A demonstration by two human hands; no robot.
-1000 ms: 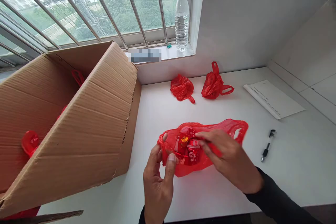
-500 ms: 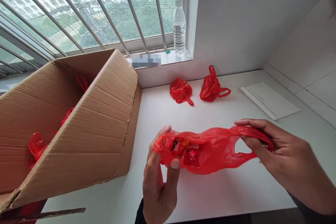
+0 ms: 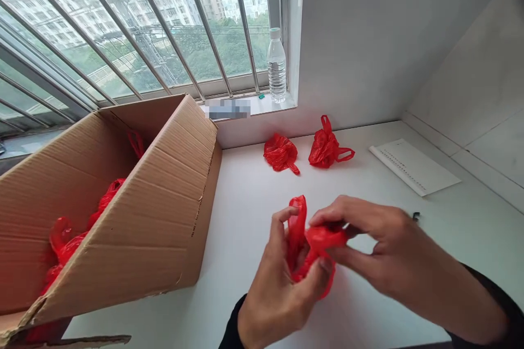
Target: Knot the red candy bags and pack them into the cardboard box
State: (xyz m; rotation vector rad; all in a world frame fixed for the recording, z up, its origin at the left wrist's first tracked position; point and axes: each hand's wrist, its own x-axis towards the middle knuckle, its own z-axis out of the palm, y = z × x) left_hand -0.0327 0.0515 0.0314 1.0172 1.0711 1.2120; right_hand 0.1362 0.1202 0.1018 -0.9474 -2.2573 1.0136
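Both hands work on one thin red plastic bag (image 3: pixel 297 234), bunched up above the white table. My left hand (image 3: pixel 282 283) is closed around its lower part, the thumb pressing on the plastic and a handle loop sticking up past the fingers. With thumb and fingers, my right hand (image 3: pixel 364 240) pinches a gathered, twisted piece of the same bag just right of the left hand. Whatever the bag contains is hidden by the folds. Farther back on the table lie a flat crumpled red bag (image 3: pixel 280 152) and a fuller red bag (image 3: pixel 325 148) with two loops.
An open cardboard box (image 3: pixel 151 218) stands at the left, with several red bags (image 3: pixel 67 242) inside. A paper booklet (image 3: pixel 415 166) lies at the right. On the windowsill stands a water bottle (image 3: pixel 277 68). A small black object (image 3: pixel 416 217) is beyond my right hand.
The bag was stretched out between my hands with dark and red packets visible in it. My right hand has moved left to my left hand, and the bag is now bunched and twisted.
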